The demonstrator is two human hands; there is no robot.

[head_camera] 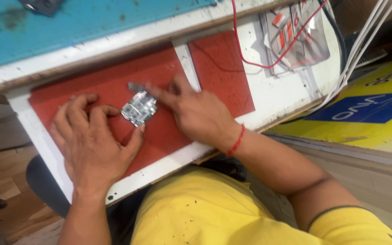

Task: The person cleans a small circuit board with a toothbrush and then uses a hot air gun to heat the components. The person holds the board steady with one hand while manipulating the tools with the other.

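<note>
A small silvery circuit board [139, 108] lies on a red work mat [114, 77]. My left hand [89, 140] rests flat on the mat and pinches the board's left and lower edges between forefinger and thumb. My right hand [196, 113] comes in from the right, its forefinger stretched out onto the board's top edge. A small dark part [134, 85] sits just beyond that fingertip. A red thread band is on my right wrist.
A second red mat [221, 68] lies to the right on the white bench [277, 95]. A red wire [250, 63] and a clear plastic packet [296, 36] lie at the back right, white cables [359, 50] beside them. A blue surface [69, 22] spans the top.
</note>
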